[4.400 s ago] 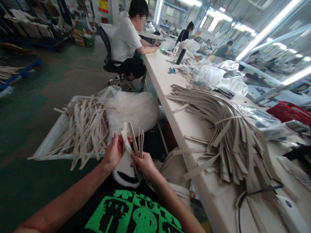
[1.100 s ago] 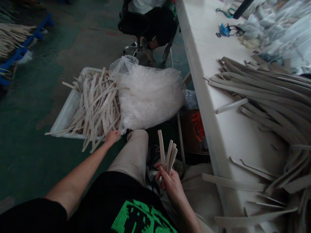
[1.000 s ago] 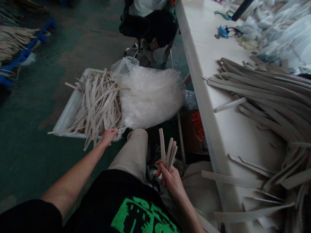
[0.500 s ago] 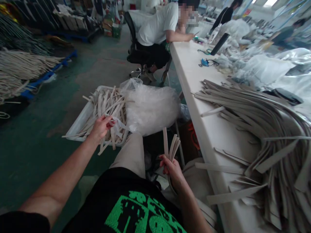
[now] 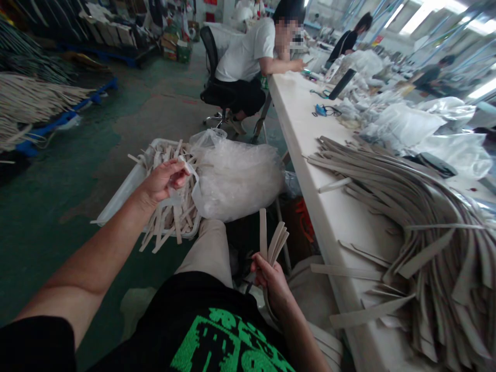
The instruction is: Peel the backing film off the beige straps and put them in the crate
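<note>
My left hand (image 5: 166,181) is closed on the thin edge of a clear plastic bag (image 5: 240,178), lifting it above a white tray (image 5: 120,191). Beige flat strips (image 5: 176,219) fill the tray in a tangle, some jutting over its rim. The puffed bag lies against the tray's right side, close to my knee. Over my lap, my right hand (image 5: 273,279) grips several flat beige strips (image 5: 276,240); their ends fan upward, and one stands apart from the others. The lower part of these strips is mostly hidden behind my hand and forearm.
On my right runs a long white table (image 5: 296,124) bearing a large pile of grey-beige strips (image 5: 411,201) and plastic bags (image 5: 411,121). A person in a white shirt (image 5: 244,51) sits at its far end. Strip bundles (image 5: 34,101) lie on a blue pallet at left.
My left hand has risen and moved slightly right, pulling the bag's edge up with it. The right hand still holds the strips, almost in place. The view has shifted a little.
</note>
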Tool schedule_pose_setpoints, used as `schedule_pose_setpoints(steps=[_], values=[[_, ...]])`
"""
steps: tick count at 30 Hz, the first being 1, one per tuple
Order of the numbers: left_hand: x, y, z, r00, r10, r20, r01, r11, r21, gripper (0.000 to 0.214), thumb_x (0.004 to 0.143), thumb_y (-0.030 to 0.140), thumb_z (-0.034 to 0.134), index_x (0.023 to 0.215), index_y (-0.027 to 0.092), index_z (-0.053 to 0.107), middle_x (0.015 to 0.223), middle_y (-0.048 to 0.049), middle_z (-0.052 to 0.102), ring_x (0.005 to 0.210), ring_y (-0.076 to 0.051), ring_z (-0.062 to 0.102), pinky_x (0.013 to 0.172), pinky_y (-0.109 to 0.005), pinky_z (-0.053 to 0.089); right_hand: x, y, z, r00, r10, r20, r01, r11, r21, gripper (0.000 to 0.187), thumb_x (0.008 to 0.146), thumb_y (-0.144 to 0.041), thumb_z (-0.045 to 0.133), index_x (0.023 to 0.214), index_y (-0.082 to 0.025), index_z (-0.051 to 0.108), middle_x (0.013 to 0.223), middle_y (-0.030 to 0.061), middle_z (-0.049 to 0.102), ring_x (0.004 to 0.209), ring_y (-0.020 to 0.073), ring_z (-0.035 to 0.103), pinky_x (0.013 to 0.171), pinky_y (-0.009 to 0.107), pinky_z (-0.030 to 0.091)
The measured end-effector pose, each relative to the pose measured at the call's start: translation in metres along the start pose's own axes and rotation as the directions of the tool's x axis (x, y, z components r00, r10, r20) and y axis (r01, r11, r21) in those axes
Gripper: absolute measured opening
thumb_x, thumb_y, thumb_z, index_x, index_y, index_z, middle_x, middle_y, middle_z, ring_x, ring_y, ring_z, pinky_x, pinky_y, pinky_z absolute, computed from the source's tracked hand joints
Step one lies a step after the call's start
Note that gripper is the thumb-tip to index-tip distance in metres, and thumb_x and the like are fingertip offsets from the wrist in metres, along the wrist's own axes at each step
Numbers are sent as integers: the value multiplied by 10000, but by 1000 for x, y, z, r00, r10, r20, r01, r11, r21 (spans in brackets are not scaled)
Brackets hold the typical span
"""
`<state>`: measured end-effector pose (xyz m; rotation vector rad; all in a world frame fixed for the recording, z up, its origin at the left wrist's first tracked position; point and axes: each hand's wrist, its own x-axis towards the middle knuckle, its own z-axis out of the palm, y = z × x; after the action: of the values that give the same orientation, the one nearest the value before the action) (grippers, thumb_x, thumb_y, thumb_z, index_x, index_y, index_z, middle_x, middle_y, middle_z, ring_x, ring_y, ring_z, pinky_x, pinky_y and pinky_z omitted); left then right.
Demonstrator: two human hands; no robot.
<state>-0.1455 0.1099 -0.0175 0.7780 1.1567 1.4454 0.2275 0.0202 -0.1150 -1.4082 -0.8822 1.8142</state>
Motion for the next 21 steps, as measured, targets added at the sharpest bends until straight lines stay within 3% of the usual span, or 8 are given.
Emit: schedule_pose_setpoints(steps=[2, 4, 7, 10, 14, 17, 21], values=[[-16, 1, 15, 988, -41, 149, 42, 999, -2, 272, 961, 135, 545, 700, 88, 609, 529, 15, 578, 374, -27, 435, 386, -121, 273, -5, -19, 12, 998, -9, 62, 3, 994, 106, 471, 711, -573, 832, 869, -160, 669, 634, -34, 622, 383, 13, 244, 407, 196, 340], [-33, -1, 29, 962, -89, 258, 93, 996, -3, 207, 891, 187, 673, 714, 95, 615, 598, -6, 641, 373, -31, 445, 356, -125, 258, -7, -39, 26, 989, -19, 150, -8, 984, 177, 471, 726, -561, 825, 958, -171, 700, 624, -44, 621, 388, 17, 205, 411, 205, 349], [-57, -9, 48, 916, -175, 361, 186, 983, 7, 241, 798, 261, 795, 731, 115, 616, 613, -13, 667, 357, -34, 434, 327, -126, 238, -2, -57, 47, 958, -38, 286, -15, 983, 181, 628, 769, -595, 775, 1243, -195, 679, 663, -26, 695, 390, 37, 183, 420, 228, 387], [-79, -20, 61, 876, -258, 407, 265, 963, 40, 280, 778, 317, 827, 753, 122, 628, 628, -12, 685, 345, -24, 415, 320, -122, 235, 10, -55, 64, 918, -8, 397, -65, 984, 169, 710, 807, -618, 738, 1372, -209, 609, 724, -3, 752, 397, 47, 188, 446, 226, 425], [-105, -37, 73, 843, -342, 416, 336, 937, 91, 329, 761, 413, 850, 800, 137, 676, 612, -3, 671, 339, -28, 412, 319, -130, 246, 22, -37, 75, 861, 88, 501, -198, 965, 171, 540, 862, -583, 711, 1223, -183, 667, 813, 36, 785, 401, 43, 184, 470, 220, 456], [-121, -50, 80, 846, -346, 406, 354, 933, 59, 342, 756, 437, 861, 775, 147, 681, 596, 5, 640, 342, -15, 380, 326, -128, 224, 22, -29, 75, 875, 128, 468, -259, 939, 227, 358, 864, -494, 747, 981, -161, 687, 833, 39, 780, 409, 31, 168, 482, 215, 463], [-132, -65, 87, 861, -363, 358, 397, 917, -25, 351, 732, 431, 893, 794, 153, 689, 622, 15, 626, 362, -2, 350, 341, -122, 210, 15, -31, 75, 890, 132, 437, -275, 920, 280, 319, 792, -429, 826, 884, -158, 686, 757, -9, 727, 418, 22, 179, 487, 211, 460]])
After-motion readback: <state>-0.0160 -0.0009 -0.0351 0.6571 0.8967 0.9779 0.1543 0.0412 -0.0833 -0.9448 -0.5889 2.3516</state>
